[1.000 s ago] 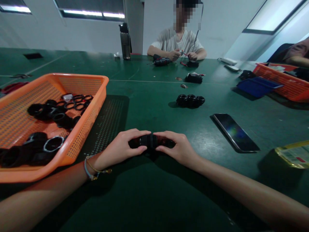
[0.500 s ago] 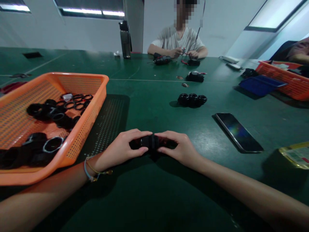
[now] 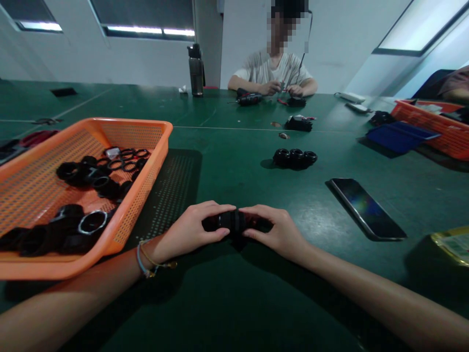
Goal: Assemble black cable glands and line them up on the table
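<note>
In the head view, a black cylindrical fitting [image 3: 236,222] with a raised band round its middle lies sideways between my hands, close above the green table. My left hand [image 3: 196,227] is closed on its left end, thumb on the near side and fingers over the far side. With a like pinch, my right hand [image 3: 278,229] grips the right end. The fingers and shadow hide both ends of the fitting. Left of my left hand stands an orange basket [image 3: 166,142] with black fittings [image 3: 104,187] and black rings [image 3: 128,155] in it.
Beyond my hands sits a row of black fittings [image 3: 295,158]. A phone [image 3: 366,208] and a yellow-edged box [image 3: 454,244] lie to the right. Farther off are a blue tray [image 3: 401,137], another orange basket [image 3: 432,124], a drill [image 3: 249,99], a bottle [image 3: 196,73] and a seated person [image 3: 274,73].
The whole view has shifted, so everything appears slightly lower and to the right. Both hands keep their hold on the black fitting, with hardly any change in finger position.
</note>
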A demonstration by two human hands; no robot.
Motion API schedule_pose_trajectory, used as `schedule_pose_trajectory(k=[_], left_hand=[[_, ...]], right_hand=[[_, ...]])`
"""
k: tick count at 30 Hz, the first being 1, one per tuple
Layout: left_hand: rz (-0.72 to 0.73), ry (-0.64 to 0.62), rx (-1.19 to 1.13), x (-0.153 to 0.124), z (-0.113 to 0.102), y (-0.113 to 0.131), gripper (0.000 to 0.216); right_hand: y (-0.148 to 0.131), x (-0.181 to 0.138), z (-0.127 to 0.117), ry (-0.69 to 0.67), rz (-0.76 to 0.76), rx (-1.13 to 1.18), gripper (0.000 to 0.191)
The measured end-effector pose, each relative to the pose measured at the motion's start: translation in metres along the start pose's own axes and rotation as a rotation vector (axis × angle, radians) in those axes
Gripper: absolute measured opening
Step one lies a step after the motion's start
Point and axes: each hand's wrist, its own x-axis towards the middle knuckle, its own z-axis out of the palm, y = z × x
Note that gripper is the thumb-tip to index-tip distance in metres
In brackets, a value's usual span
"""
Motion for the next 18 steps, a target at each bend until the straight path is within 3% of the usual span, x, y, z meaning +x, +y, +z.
schedule_pose_trajectory(k=[18], left_hand=[[0.005,0.002,0.009,-0.0006,0.0009,-0.0035,0.039]], right_hand=[[0.0022,0.0005,0.0008,0.002,0.003,-0.033,0.030]])
